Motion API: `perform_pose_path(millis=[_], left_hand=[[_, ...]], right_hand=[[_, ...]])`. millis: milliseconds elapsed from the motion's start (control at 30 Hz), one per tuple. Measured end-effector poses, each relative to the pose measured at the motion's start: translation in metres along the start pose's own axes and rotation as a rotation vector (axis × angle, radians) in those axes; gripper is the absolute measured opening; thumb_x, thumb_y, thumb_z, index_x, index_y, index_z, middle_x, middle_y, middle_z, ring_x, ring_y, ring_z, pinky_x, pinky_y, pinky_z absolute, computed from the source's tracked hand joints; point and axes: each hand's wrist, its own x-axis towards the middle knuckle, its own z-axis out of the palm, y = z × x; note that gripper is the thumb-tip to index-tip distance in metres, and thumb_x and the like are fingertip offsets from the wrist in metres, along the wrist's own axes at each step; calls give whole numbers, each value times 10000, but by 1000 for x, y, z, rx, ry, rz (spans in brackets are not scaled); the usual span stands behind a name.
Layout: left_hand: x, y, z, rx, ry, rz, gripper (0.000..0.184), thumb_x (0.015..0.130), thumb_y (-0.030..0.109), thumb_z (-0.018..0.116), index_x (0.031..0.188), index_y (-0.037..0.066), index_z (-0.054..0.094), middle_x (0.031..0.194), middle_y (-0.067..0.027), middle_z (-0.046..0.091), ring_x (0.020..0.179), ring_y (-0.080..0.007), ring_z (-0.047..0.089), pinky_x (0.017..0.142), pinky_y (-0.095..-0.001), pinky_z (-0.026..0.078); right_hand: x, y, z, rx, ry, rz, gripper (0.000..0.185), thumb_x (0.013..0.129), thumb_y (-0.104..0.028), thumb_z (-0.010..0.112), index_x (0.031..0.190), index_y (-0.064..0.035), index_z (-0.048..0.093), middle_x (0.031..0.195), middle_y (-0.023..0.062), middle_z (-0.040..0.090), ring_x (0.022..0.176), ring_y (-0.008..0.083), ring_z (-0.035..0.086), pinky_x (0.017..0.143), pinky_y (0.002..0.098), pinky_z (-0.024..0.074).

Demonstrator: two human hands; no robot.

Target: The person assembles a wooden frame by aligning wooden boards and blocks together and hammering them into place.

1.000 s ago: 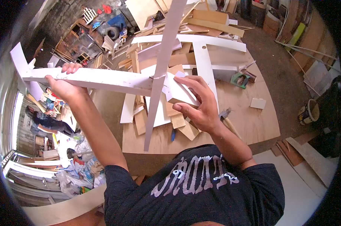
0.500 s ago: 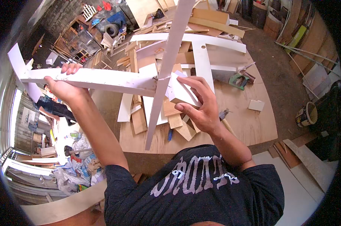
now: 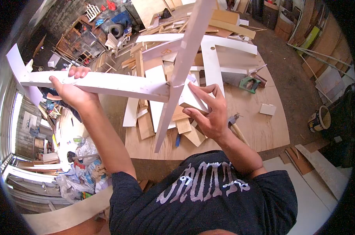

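Observation:
My left hand point(image 3: 77, 88) is wrapped round a long white board point(image 3: 122, 85) held up above the workbench. At its far left end a shorter white crosspiece point(image 3: 16, 62) is attached. The board's right end meets a long, thin upright strip point(image 3: 181, 68) that crosses it. On the strip's other side my right hand point(image 3: 212, 111) grips a small white block point(image 3: 194, 98) between thumb and fingers. The block lies against or very near the strip; whether they are joined is hard to tell.
Below is a plywood bench point(image 3: 263, 133) with wood offcuts point(image 3: 146, 125), a hammer point(image 3: 236, 127), a green-handled saw point(image 3: 249, 84), a small white piece point(image 3: 267, 109) and a white frame point(image 3: 213, 68). A bucket point(image 3: 319, 118) stands right. Plastic bags point(image 3: 81, 176) lie left, near another person point(image 3: 61, 100).
The strip and the board's right end have shifted slightly to the right. My left hand has moved a little right along the board. My right fingers are more bent on the block.

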Motion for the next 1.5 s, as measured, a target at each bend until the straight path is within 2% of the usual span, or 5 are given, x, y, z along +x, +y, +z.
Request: perform_pose_path(millis=[167,467,567,633,1500], left_hand=[[-6,-8,5,-11,-32,27,327,980,337,607,986,73,413,713,-9,381,582,-134,368,571,-307,363],[-9,-23,12,49,28,-96,353,952,235,595,697,134,373,612,22,326,574,-113,370,611,-255,347],[-20,-23,24,39,24,-34,139,919,138,580,957,56,475,682,9,379,597,-113,388,591,-267,366],[-21,-25,19,21,-46,3,418,879,46,548,1271,34,402,758,2,415,624,-114,408,573,-291,386],[-64,-133,-22,456,149,8,271,838,61,575,1063,17,432,676,-44,448,568,-123,434,489,-308,390]], right_hand=[[-4,6,-3,-45,30,-69,605,730,-263,860,1272,-73,669,1002,171,581,935,282,626,844,393,562],[-9,25,2,18,8,-124,579,760,-240,848,1278,-63,661,1051,180,544,972,292,626,884,407,578],[-12,34,9,83,42,-116,603,763,-247,845,1298,-56,644,1063,189,532,991,291,610,897,405,573],[-16,45,13,141,68,-118,640,753,-258,849,1317,-51,627,1074,193,531,1018,302,602,910,412,567],[-105,186,106,-252,5,-80,416,657,-126,832,1052,-74,711,1048,141,702,817,298,701,696,393,558]])
